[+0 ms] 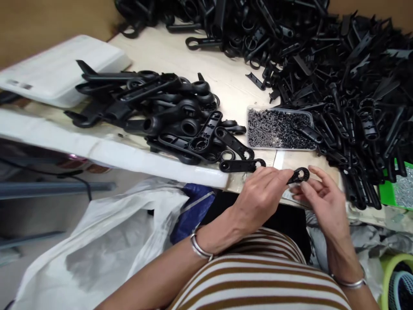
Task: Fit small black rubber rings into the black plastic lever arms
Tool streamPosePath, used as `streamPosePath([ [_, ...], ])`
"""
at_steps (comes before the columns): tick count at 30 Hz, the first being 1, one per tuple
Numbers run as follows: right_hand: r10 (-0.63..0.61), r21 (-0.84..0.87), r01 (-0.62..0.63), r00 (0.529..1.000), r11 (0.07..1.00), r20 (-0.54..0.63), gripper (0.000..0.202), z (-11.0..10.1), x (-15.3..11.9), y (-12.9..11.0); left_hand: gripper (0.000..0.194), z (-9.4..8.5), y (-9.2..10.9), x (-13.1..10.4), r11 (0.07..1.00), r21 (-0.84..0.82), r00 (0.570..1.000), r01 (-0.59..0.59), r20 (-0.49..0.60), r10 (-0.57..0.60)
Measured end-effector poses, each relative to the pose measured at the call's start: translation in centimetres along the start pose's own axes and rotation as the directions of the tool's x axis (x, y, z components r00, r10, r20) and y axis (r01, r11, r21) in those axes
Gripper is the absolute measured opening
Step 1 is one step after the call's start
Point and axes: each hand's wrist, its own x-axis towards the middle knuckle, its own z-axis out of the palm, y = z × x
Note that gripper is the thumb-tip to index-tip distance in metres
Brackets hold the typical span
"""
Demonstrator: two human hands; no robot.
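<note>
Between my hands, over the table's front edge, is a black plastic part with a ring-shaped end (pixel 300 175). My left hand (pixel 263 189) pinches its narrow end, which the fingers mostly hide. On the right, my right hand (pixel 322 193) has its thumb and fingers slightly apart around the ring end; whether they touch it is hard to make out. Just behind my left hand lies a similar flat black part (pixel 240 165). A clear tray (pixel 280 148) of small dark metal pieces stands behind both hands.
A pile of black parts (pixel 174 107) covers the table's left side. Larger heaps (pixel 342 56) fill the back and right. A white box (pixel 74 64) stands far left. A green tray (pixel 387 191) of small silvery pieces is at right. A white sack (pixel 97 249) hangs below.
</note>
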Motion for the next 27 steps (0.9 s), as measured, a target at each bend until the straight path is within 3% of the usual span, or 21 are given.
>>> streamPosePath([
  [4,0.048,0.251,-0.059,0.998,0.966,0.052,0.05,1.5,-0.1,-0.1,0.011,0.0,0.6,0.3,0.999,-0.035,1.0,0.002,-0.026,-0.003],
  [9,0.03,0.334,-0.02,0.999,0.943,-0.026,0.042,2.2,0.2,-0.1,0.009,-0.1,1.1,0.5,0.997,-0.08,0.998,0.001,-0.061,-0.006],
  [12,-0.001,0.277,0.017,0.998,0.961,-0.056,0.038,2.7,0.5,0.1,0.012,0.0,1.2,0.5,0.993,-0.114,0.998,0.001,-0.068,-0.009],
  [15,-0.012,0.173,0.012,1.0,0.985,-0.002,0.036,2.5,1.0,0.1,0.014,0.0,1.0,0.4,0.991,-0.133,0.999,0.026,-0.02,-0.029],
  [19,0.033,-0.052,-0.027,0.99,0.998,0.136,0.047,-0.7,1.7,-0.5,0.015,-1.0,0.4,0.4,0.993,-0.116,0.997,-0.015,0.076,0.024],
  [21,0.005,-0.228,0.025,0.991,0.973,0.131,0.053,-3.0,2.0,-1.2,0.015,-2.1,-0.1,0.3,0.998,-0.016,0.995,-0.054,0.077,0.055],
  [23,-0.063,-0.48,0.125,0.988,0.868,0.144,0.053,-5.0,2.4,-1.8,0.016,-3.3,-0.7,0.2,0.988,0.144,0.996,-0.063,0.071,0.053],
  [25,-0.122,-0.712,0.225,0.973,0.665,0.194,0.05,-6.2,3.0,-2.5,0.017,-4.4,-1.3,0.0,0.951,0.302,0.996,-0.062,0.077,0.041],
  [27,-0.184,-0.836,0.296,0.954,0.462,0.236,0.047,-6.6,3.6,-2.9,0.017,-5.1,-1.8,-0.2,0.905,0.422,0.995,-0.058,0.103,0.016],
])
